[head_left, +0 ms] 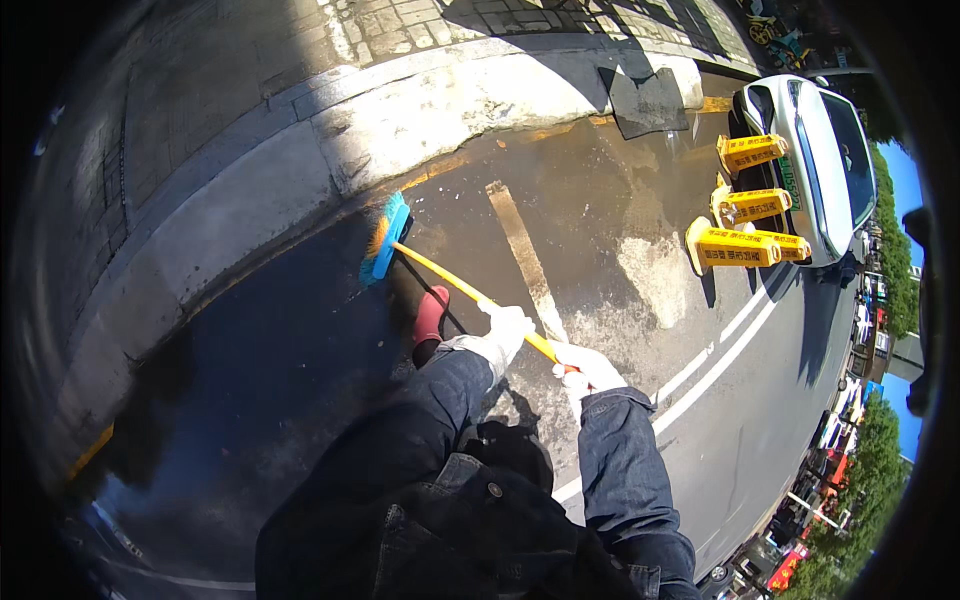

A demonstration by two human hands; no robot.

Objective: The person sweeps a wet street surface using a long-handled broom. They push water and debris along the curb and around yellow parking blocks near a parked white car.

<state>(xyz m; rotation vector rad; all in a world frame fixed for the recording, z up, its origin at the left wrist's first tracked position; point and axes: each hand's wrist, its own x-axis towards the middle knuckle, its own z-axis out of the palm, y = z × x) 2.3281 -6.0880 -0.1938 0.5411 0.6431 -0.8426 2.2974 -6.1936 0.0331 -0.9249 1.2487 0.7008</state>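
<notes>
Mid-sweep: the left hand (508,325) and right hand (590,368) are each clamped on the yellow handle (455,283), the broom head (385,238) on wet asphalt beside the curb (400,120). A pulling stroke away from the curb seems due.

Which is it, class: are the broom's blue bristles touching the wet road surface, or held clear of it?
Cannot tell. In the head view the broom head lies against the dark wet road near the kerb, but from above neither contact nor gap shows plainly.
</notes>
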